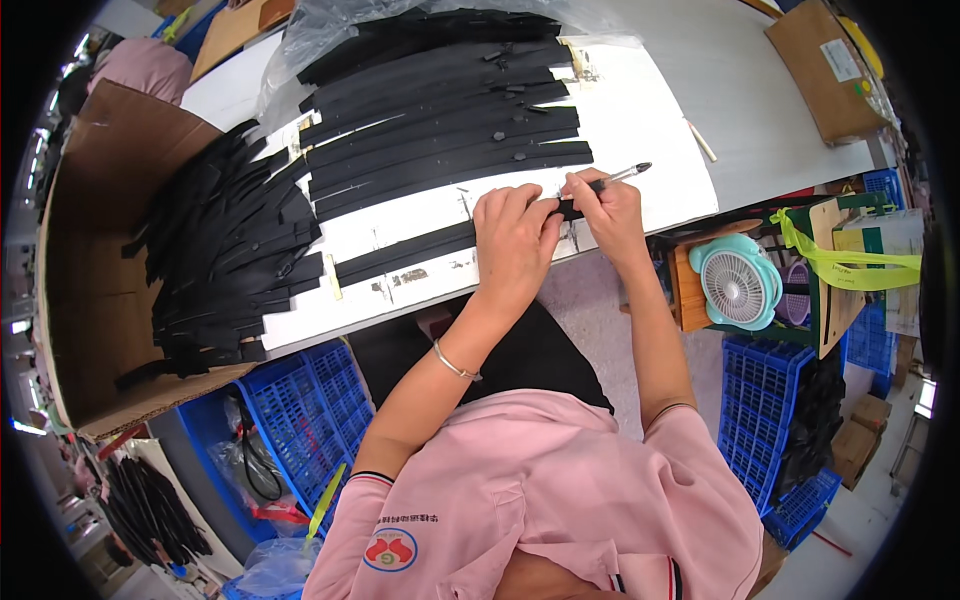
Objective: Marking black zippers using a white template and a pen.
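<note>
A long black strap [405,254] lies across the white table [650,120] in front of me. My left hand [512,240] presses flat on the strap's right end. Beside it, my right hand [603,207] grips a pen [622,175] with its tip at that same end of the strap. Beyond my hands lies a row of several more black straps [440,110], side by side, partly on clear plastic.
An open cardboard box [90,290] on the left holds a heap of black straps [225,250]. Blue crates [300,410] stand under the table and at the right [770,420]. A small teal fan [738,283] sits at the right. A cardboard box [825,65] rests at the far right.
</note>
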Action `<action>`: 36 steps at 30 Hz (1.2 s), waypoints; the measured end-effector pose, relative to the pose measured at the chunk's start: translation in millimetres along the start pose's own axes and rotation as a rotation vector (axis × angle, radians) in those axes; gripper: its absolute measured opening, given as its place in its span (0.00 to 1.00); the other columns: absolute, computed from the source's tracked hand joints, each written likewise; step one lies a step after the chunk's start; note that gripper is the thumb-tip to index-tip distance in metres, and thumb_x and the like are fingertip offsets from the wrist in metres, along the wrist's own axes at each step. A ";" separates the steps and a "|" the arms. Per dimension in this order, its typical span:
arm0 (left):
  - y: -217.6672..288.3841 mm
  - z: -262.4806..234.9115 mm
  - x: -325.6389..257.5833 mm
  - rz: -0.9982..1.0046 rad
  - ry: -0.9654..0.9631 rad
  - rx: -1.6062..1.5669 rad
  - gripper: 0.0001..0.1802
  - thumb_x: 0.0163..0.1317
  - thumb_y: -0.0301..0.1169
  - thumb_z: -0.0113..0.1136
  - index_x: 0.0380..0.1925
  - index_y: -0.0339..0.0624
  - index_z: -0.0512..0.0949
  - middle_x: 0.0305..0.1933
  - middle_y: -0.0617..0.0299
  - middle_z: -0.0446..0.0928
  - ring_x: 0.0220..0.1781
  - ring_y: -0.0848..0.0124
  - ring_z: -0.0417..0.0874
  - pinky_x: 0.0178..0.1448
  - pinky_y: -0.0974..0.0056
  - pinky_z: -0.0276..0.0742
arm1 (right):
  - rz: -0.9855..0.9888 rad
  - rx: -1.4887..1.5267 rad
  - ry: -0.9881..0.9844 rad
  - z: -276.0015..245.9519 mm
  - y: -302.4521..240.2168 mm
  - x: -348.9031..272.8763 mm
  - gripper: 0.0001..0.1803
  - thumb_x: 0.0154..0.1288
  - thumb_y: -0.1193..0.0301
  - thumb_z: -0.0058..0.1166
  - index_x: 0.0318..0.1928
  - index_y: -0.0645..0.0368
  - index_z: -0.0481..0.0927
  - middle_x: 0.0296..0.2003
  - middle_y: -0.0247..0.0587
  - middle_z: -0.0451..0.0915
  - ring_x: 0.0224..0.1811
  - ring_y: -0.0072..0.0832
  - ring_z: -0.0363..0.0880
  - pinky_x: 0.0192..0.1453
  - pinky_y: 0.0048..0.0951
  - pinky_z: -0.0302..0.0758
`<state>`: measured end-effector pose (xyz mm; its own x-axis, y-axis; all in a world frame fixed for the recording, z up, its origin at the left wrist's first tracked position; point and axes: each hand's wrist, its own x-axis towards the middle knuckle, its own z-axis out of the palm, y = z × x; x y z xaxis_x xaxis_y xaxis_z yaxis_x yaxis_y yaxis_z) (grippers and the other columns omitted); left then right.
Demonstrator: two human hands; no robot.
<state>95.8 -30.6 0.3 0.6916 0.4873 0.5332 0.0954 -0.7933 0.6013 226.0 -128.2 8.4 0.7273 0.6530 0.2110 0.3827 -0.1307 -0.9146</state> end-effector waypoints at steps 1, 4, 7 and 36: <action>0.1 0.2 -0.1 -0.002 -0.002 -0.001 0.11 0.54 0.27 0.74 0.39 0.40 0.87 0.48 0.61 0.82 0.53 0.60 0.78 0.63 0.55 0.67 | -0.005 -0.017 0.000 -0.3 -0.2 0.0 0.15 0.74 0.69 0.59 0.34 0.70 0.86 0.27 0.38 0.87 0.28 0.19 0.82 0.31 0.23 0.74; 0.4 -0.2 -0.4 -0.007 -0.010 0.004 0.12 0.54 0.27 0.74 0.39 0.40 0.87 0.49 0.61 0.82 0.54 0.60 0.78 0.63 0.55 0.67 | 0.007 0.005 0.034 -0.1 -2.2 -1.2 0.15 0.74 0.69 0.59 0.33 0.70 0.86 0.26 0.38 0.86 0.27 0.18 0.81 0.31 0.23 0.75; 1.4 -1.1 -0.5 -0.017 -0.023 -0.023 0.11 0.54 0.26 0.72 0.38 0.38 0.86 0.49 0.58 0.80 0.55 0.57 0.76 0.65 0.51 0.67 | 0.073 0.161 -0.004 -4.6 0.2 -6.0 0.14 0.72 0.70 0.60 0.33 0.69 0.86 0.26 0.38 0.86 0.27 0.18 0.81 0.30 0.24 0.74; -87.8 -52.5 34.8 -0.060 -0.216 0.152 0.25 0.71 0.42 0.62 0.64 0.42 0.78 0.75 0.41 0.67 0.82 0.47 0.58 0.80 0.25 0.38 | 0.128 0.212 0.137 -3.8 8.1 -7.0 0.15 0.77 0.67 0.56 0.32 0.63 0.85 0.28 0.32 0.84 0.24 0.12 0.72 0.28 0.17 0.65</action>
<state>73.9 75.2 -2.6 0.8162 0.4594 0.3502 0.2365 -0.8189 0.5229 226.1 -136.6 0.7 0.8377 0.5327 0.1203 0.1654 -0.0375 -0.9855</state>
